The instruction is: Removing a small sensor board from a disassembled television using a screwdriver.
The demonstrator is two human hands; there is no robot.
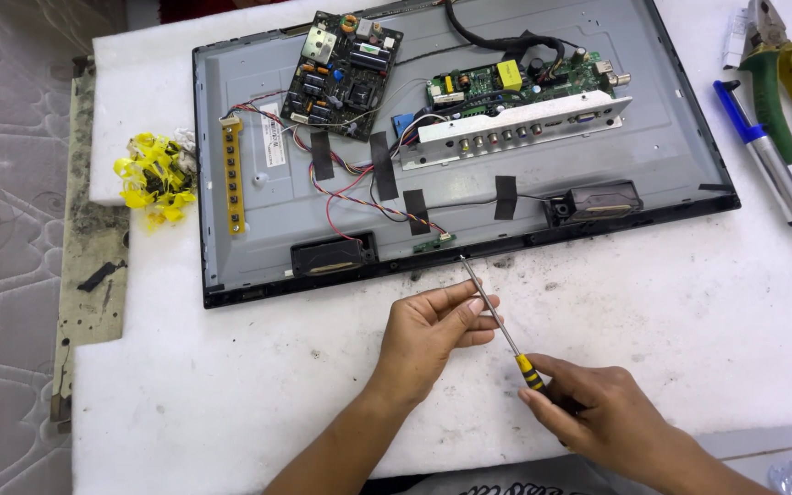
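Your right hand [588,408] grips screwdriver [503,328] by handle; your left hand [433,330] pinches shaft. Tip sits just ahead of left fingers, at small green board [433,244] on open TV back [469,183] lower edge. Step judged: seating tip. Next move calls for steady, square alignment.

An opened television panel [469,147] is laid on the table [231,385], with 2 circuit boards [343,62] mounted toward 12 o'clock. Pliers [786,82] are placed at 3 o'clock of it, a tangle of clips [153,174] at 9 o'clock, and a screwdriver [501,321] is angled at 6 o'clock.
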